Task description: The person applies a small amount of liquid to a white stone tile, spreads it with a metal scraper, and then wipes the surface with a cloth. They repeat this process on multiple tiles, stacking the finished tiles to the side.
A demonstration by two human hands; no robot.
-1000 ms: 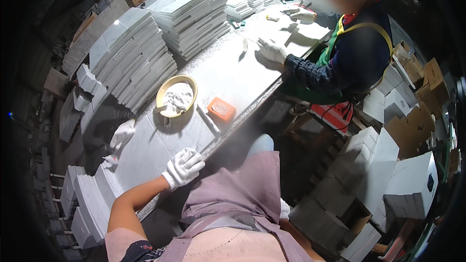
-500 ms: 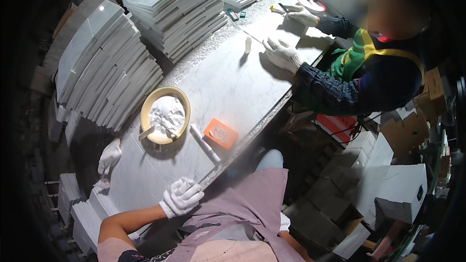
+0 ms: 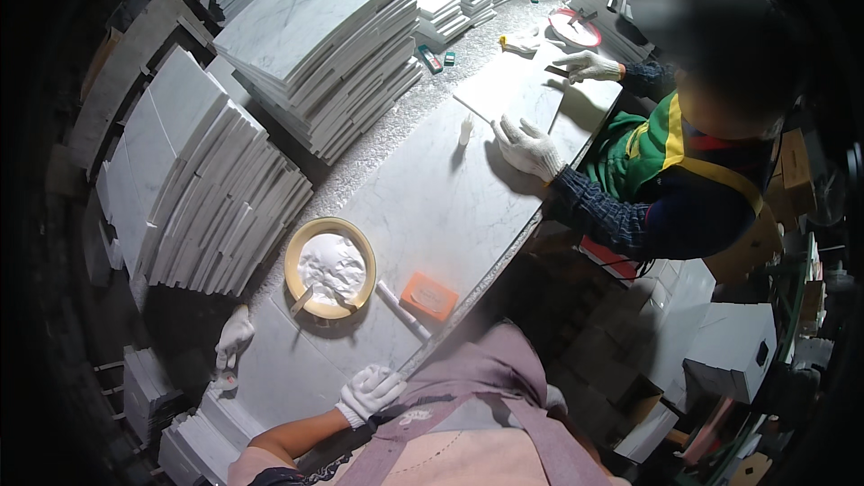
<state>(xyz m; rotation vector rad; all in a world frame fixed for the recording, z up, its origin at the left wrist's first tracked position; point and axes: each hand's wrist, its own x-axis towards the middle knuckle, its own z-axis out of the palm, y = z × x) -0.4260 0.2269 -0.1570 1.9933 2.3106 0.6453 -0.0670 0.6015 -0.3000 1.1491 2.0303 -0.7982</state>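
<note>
- At the near edge of a long worktop [image 3: 377, 138], a left hand [image 3: 371, 393] in a white knit glove, fingers loosely bent, resting on a pale marble slab [image 3: 281, 378], with no visible item in grip.
- Beside the apron [image 3: 490, 369], only a dim bit of the right hand [image 3: 556, 399]; cannot tell whether clenched or loose.
- Slab directly under the left hand, flat on the worktop: probably heavy, stiff, smooth and dust-slick, with chip-prone corners; best lifted with both hands, from below, by opposite edges.
- Just beyond the left hand, a white pen-shaped stick [image 3: 401, 310]: likely light and rigid, apt to roll; best pinched around the middle.
- To the right of the stick, an orange box [image 3: 429, 296], flat and apparently light; easy to take by the two long sides.
- Farther left, a yellow bowl [image 3: 370, 261] of white powder [image 3: 333, 261] with a scraper [image 3: 302, 301] inside: likely easy to spill; best held level by the rim.
- Behind the bowl, tall stacks of marble tiles [image 3: 315, 27].
- Across the worktop, a co-worker in a green apron [image 3: 661, 130], both gloved hands at a pale tile [image 3: 508, 85].
</note>
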